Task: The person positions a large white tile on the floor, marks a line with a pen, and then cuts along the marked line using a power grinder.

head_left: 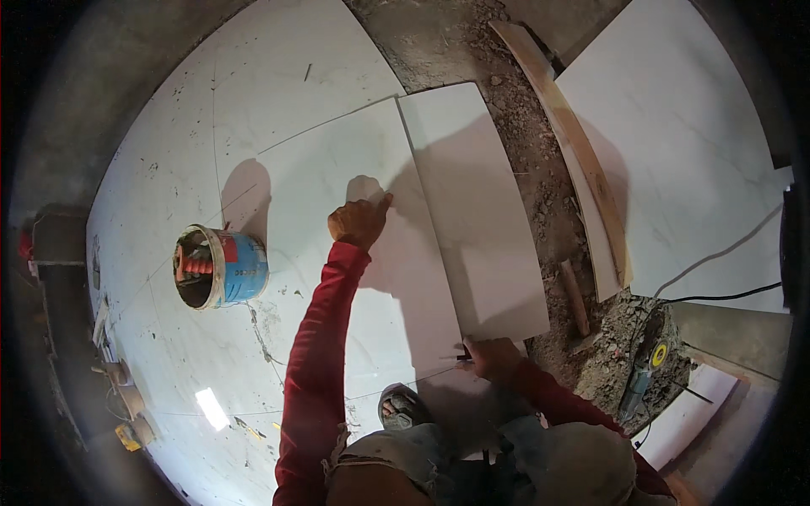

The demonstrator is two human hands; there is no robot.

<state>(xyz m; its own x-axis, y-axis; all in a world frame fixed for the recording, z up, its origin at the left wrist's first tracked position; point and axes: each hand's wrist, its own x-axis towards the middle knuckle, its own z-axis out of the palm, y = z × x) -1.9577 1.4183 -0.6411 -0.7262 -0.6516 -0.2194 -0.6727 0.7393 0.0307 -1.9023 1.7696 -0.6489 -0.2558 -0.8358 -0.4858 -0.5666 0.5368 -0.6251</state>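
My left hand (359,223) leans on a large white floor tile (363,152), its thumb stretched out to the right and the other fingers partly hidden. It holds nothing that I can see. At the lower end of a narrower white tile piece (489,244), my right hand (496,360) is closed around a small dark pen-like tool (463,355). Its tip is beside the near left corner of that piece. The piece lies along the right side of the large tile, its left edge casting a thin dark line.
A blue bucket (245,268) with an orange-handled tool (196,266) inside stands on the tiles at left. Rubble (506,101) runs along the right, with wooden strips (582,143), a loose tile (675,169) and a corded angle grinder (643,379). My sandalled foot (402,408) is near the front.
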